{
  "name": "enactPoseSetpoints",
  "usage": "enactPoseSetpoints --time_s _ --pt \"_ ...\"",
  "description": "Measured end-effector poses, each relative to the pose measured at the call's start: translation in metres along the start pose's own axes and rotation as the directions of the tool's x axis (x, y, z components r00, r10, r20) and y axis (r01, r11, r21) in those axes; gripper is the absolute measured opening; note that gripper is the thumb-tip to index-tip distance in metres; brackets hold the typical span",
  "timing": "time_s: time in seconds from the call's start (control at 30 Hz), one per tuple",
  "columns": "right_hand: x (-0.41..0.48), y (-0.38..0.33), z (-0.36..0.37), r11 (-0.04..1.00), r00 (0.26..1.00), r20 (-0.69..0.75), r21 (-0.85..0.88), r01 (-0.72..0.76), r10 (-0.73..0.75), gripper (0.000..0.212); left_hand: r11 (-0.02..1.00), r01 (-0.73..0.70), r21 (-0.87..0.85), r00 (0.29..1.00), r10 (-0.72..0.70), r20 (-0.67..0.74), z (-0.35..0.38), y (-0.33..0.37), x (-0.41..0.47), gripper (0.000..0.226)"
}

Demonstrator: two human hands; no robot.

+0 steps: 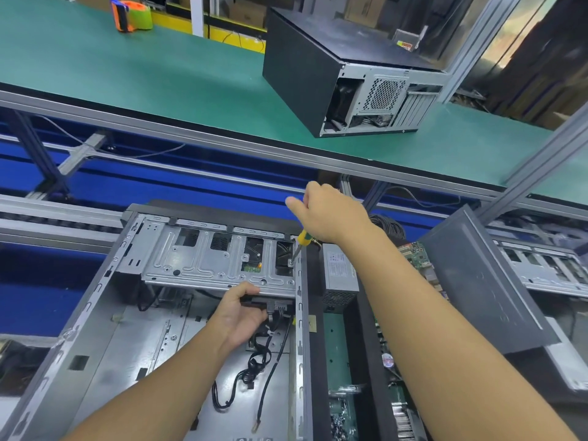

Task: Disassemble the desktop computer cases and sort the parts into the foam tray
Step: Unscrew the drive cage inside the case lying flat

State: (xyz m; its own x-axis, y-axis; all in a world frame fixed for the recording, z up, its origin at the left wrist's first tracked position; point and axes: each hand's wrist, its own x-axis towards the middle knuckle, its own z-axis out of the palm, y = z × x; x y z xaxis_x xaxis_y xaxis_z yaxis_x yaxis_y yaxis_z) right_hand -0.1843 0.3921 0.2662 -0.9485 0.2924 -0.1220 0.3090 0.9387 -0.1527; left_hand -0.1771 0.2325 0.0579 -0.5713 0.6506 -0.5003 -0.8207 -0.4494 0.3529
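Green-matted desk [159, 74]: smooth, long, framed in grey aluminium rail along its near edge.

Open computer case [95, 329]: bare grey sheet-steel box, side panel off, lying flat just in front of the desk's near edge on a lower level.

Closed computer case [305, 74]: matt black box on its side near the desk's near edge toward the right end, perforated grey rear plate facing the camera.

Black side panel [477, 281]: flat, dusty, standing tilted to the right of the open case.

Drive cage [206, 253]: stamped silver metal with rectangular cut-outs, spanning the far end of the open case.

Power supply [339, 272]: grey metal block, labelled, just beside the cage's right end.

Black cables [254, 361]: loose loops on the case floor.

Left hand [241, 310]: fingers curled round the cage's near edge, gripping it.

Right hand [331, 214]: fist closed round a screwdriver [301, 240], yellow-and-green handle, tip on a screw at the cage's right end.

Tape dispenser [133, 15]: orange and green, at the desk's far edge.
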Motion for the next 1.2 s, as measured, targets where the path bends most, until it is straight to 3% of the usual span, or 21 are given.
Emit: enactPoseSetpoints --time_s 0.07,0.17,0.3,0.47,0.53,0.63,0.73,1.0,1.2 --pt "0.0 0.0 0.005 0.995 0.994 -0.097 -0.099 0.031 -0.04 0.035 1.0 -0.004 0.009 1.0 0.004 0.001 0.0 0.001 0.0 0.017" --pt "0.001 -0.001 0.002 0.996 0.996 -0.024 0.032 0.082 -0.081 0.008 1.0 -0.004 0.031 1.0 0.004 -0.01 0.001 0.001 -0.001 0.023" --pt "0.0 -0.002 -0.003 0.981 0.991 0.12 0.19 0.029 -0.053 0.018 0.998 -0.03 0.051 0.999 0.031 -0.02 0.001 0.001 0.001 0.018" --pt "0.002 -0.003 0.005 0.994 0.997 -0.079 -0.109 -0.026 0.017 0.044 0.998 -0.041 0.054 0.999 0.043 -0.024 0.0 0.0 0.003 0.022" --pt "0.003 0.0 0.007 0.998 0.994 -0.104 -0.069 0.016 -0.024 0.031 0.997 -0.036 0.067 0.999 0.038 -0.024 -0.001 0.0 0.004 0.023" --pt "0.005 0.003 0.005 0.99 0.997 -0.022 0.125 0.072 -0.069 0.007 0.998 -0.017 0.059 1.0 0.018 -0.008 -0.004 0.002 0.005 0.025" --pt "0.005 0.002 0.002 0.98 0.996 0.045 0.186 0.064 -0.073 0.012 0.999 -0.004 0.041 1.0 0.003 0.016 -0.006 0.003 0.006 0.022" --pt "0.009 0.005 0.004 0.982 0.998 0.014 0.182 0.055 -0.059 0.012 0.997 0.026 -0.068 0.987 -0.015 0.161 -0.013 0.0 0.006 0.031" --pt "0.01 0.007 0.005 0.981 0.999 0.023 0.19 0.035 -0.04 0.013 0.998 0.007 -0.056 0.987 0.002 0.158 -0.018 -0.003 0.014 0.037"
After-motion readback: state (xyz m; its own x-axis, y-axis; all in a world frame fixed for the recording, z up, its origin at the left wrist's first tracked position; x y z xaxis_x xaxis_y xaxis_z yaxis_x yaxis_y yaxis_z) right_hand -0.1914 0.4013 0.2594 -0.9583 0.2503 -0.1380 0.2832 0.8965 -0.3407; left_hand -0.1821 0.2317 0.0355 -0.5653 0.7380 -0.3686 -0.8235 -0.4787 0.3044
